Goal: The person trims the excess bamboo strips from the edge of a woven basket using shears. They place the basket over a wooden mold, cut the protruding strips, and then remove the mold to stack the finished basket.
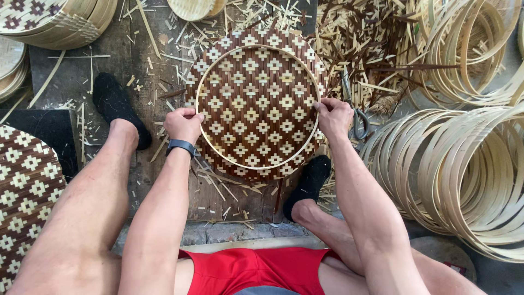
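Item 1, woven mat point(256, 104): round, brown and pale diamond check, lying flat on the floor between my two feet, centre of the scene. I judge it light, thin and springy, likely to flex if lifted by one edge; fraying strip ends stick out around its border.

Item 2, bamboo hoop point(203, 87): pale thin ring laid on top of the mat, inside its border. I rate it stiff around its curve yet light and easily bent out of round; smooth, so somewhat slippery. Best held at two opposite points on the rim, as it is now.

Item 3, stacked hoops point(464, 175): large coils at right, near and far.

Item 4, second mat point(27, 191): same pattern, near left.

Item 5, left hand point(184, 123): clenched over the hoop's left rim, pressing down.

Item 6, right hand point(334, 116): gripping the right rim, thumb on top.

Item 7, scissors point(357, 117): on the floor just right of my right hand
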